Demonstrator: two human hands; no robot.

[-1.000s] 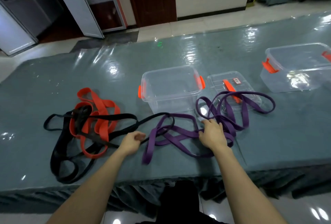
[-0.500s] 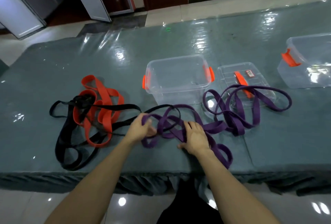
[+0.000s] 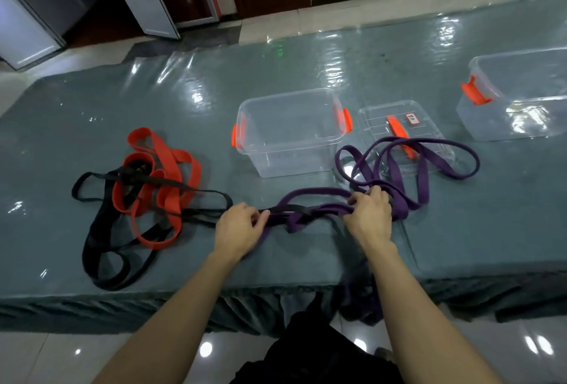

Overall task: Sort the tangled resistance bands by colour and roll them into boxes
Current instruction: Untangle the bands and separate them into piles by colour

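Observation:
A purple band [image 3: 425, 175] lies in loops on the grey table, partly over a clear lid [image 3: 377, 116], and a length of it hangs off the front edge. My right hand [image 3: 369, 215] grips a bunch of its strands. My left hand [image 3: 241, 225] pinches the spot where a black band [image 3: 101, 254] and the purple band cross. The black band runs left and is tangled with a red band [image 3: 165, 156]. A clear box [image 3: 288, 132] with orange clips stands empty behind my hands.
A second clear box [image 3: 518, 98] with an orange clip stands at the far right. The table's front edge [image 3: 184, 291] runs just below my wrists, with a skirt hanging from it. A shiny plastic cover lies over the tabletop.
Both hands have closed on the bands and drawn apart, so the purple strands between them lie straighter. Part of the purple band has slid over the front edge.

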